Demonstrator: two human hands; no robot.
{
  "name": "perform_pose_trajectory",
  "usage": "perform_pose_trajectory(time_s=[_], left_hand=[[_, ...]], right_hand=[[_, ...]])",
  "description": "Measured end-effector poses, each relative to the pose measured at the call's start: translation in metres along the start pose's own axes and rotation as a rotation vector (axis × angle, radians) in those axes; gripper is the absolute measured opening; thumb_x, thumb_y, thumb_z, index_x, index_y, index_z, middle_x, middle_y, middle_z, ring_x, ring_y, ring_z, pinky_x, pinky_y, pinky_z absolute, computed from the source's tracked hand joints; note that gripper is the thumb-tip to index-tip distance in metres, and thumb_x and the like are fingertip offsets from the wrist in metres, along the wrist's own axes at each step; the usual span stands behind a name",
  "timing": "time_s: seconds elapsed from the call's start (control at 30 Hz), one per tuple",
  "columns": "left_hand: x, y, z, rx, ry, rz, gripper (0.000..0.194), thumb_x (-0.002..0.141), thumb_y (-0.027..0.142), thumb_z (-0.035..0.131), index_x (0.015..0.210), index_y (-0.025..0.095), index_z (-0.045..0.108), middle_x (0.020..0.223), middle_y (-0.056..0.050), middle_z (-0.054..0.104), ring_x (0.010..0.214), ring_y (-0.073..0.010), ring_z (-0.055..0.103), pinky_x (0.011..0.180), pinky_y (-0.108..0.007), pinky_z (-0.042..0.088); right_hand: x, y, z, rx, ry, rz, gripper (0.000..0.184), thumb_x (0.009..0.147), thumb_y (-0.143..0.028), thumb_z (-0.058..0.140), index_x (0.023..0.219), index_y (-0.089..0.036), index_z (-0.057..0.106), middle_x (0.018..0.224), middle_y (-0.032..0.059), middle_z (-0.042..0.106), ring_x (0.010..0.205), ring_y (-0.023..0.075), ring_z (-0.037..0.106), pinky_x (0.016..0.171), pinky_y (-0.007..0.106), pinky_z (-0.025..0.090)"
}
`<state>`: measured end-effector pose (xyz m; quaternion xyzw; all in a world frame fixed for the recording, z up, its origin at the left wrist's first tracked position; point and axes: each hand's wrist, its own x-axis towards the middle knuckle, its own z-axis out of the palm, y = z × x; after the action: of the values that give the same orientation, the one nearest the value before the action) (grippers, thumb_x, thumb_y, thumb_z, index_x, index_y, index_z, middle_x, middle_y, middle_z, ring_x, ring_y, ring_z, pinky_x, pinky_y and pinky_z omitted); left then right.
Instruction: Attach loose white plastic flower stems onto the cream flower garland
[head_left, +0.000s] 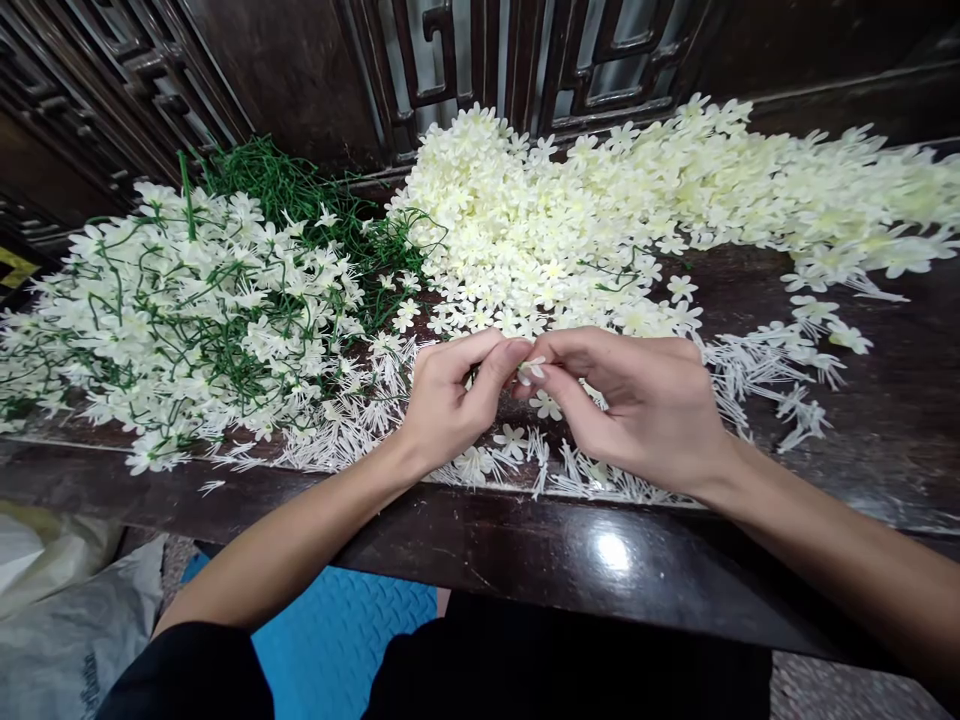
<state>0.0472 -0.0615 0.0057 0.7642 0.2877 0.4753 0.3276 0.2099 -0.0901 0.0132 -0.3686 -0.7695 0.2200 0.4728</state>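
White flower (532, 370): pinched at 10 o'clock of right hand (652, 410), just beside left hand (454, 400), closed, cannot tell on what.

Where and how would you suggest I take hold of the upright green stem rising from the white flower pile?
I'd pinch the green stem near its top, coming from above: it stands nearly upright over the white flower pile, its lower end hidden.

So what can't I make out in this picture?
Head view:
Whether the left hand grips anything: its fingers hide it.
Part of the small flower: covered by the right hand.
Right end of the cream flower pile: cut off by the edge.
Lettering on the grey sack: too small and blurred.
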Motion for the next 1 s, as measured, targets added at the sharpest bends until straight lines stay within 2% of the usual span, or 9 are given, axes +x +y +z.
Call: perform_pose_trajectory(time_s=[0.27, 0.4, 0.5, 0.63, 0.73, 0.87, 1.0], left_hand=[[-0.0026, -0.0016, 0.0013, -0.006, 0.026, 0.068, 0.030, 0.093, 0.016, 0.054, 0.063, 0.016, 0.058, 0.059, 0.003, 0.061, 0.056, -0.0049, 0.057, 0.053, -0.016, 0.044], [-0.0020, -0.0009, 0.0011, -0.025, 0.038, -0.009, 0.032, 0.095, 0.021, 0.052, 0.064, 0.016, 0.058, 0.057, 0.004, 0.060, 0.052, -0.0040, 0.053, 0.048, -0.015, 0.041], [-0.0003, 0.0008, 0.0007, -0.018, 0.052, -0.079, 0.037, 0.096, 0.025, 0.049, 0.060, 0.016, 0.055, 0.055, 0.004, 0.059, 0.049, -0.0040, 0.051, 0.047, -0.016, 0.039], [0.0006, 0.0014, 0.0006, 0.000, 0.053, -0.098, 0.037, 0.095, 0.026, 0.051, 0.060, 0.016, 0.057, 0.056, 0.004, 0.060, 0.051, -0.0043, 0.052, 0.049, -0.017, 0.040], [-0.0005, 0.0005, 0.0014, 0.014, 0.059, -0.102, 0.034, 0.094, 0.025, 0.053, 0.062, 0.016, 0.059, 0.055, 0.004, 0.059, 0.051, -0.0047, 0.051, 0.049, -0.017, 0.039], [-0.0028, -0.0004, 0.0033, 0.046, 0.070, -0.071, 0.029, 0.091, 0.021, 0.056, 0.064, 0.016, 0.062, 0.053, 0.005, 0.058, 0.047, -0.0041, 0.046, 0.046, -0.017, 0.036], [-0.0023, 0.0017, 0.0028, 0.048, 0.062, -0.020, 0.028, 0.092, 0.020, 0.055, 0.065, 0.016, 0.063, 0.052, 0.005, 0.059, 0.044, -0.0037, 0.044, 0.044, -0.016, 0.034]], right_hand=[[-0.0003, -0.0007, 0.0016, 0.061, 0.027, -0.003, 0.020, 0.084, -0.005, 0.056, 0.090, -0.021, 0.067, 0.077, 0.0025, 0.072, 0.066, 0.0165, 0.070, 0.055, 0.029, 0.060], [0.0010, 0.0012, 0.0009, 0.098, 0.048, -0.003, 0.021, 0.084, -0.006, 0.057, 0.090, -0.023, 0.067, 0.077, 0.0002, 0.072, 0.066, 0.0149, 0.070, 0.053, 0.026, 0.060], [0.0038, 0.0032, -0.0015, 0.140, 0.031, 0.010, 0.015, 0.084, -0.009, 0.059, 0.089, -0.022, 0.066, 0.075, 0.0001, 0.070, 0.065, 0.0148, 0.069, 0.054, 0.027, 0.060], [0.0057, 0.0054, -0.0032, 0.121, 0.001, 0.033, 0.011, 0.084, -0.010, 0.060, 0.083, -0.020, 0.063, 0.069, 0.0004, 0.066, 0.062, 0.0163, 0.068, 0.055, 0.029, 0.060], [0.0043, 0.0062, -0.0017, 0.104, 0.012, 0.017, 0.014, 0.082, -0.007, 0.059, 0.085, -0.020, 0.063, 0.071, 0.0008, 0.069, 0.063, 0.0156, 0.069, 0.054, 0.027, 0.060], [0.0013, 0.0059, 0.0016, 0.075, 0.027, 0.032, 0.016, 0.082, -0.006, 0.059, 0.088, -0.020, 0.063, 0.072, 0.0003, 0.070, 0.060, 0.0136, 0.069, 0.052, 0.023, 0.058], [-0.0008, 0.0027, 0.0032, 0.074, 0.024, 0.072, 0.016, 0.081, -0.007, 0.060, 0.087, -0.022, 0.064, 0.070, -0.0010, 0.070, 0.059, 0.0134, 0.068, 0.052, 0.024, 0.058]])
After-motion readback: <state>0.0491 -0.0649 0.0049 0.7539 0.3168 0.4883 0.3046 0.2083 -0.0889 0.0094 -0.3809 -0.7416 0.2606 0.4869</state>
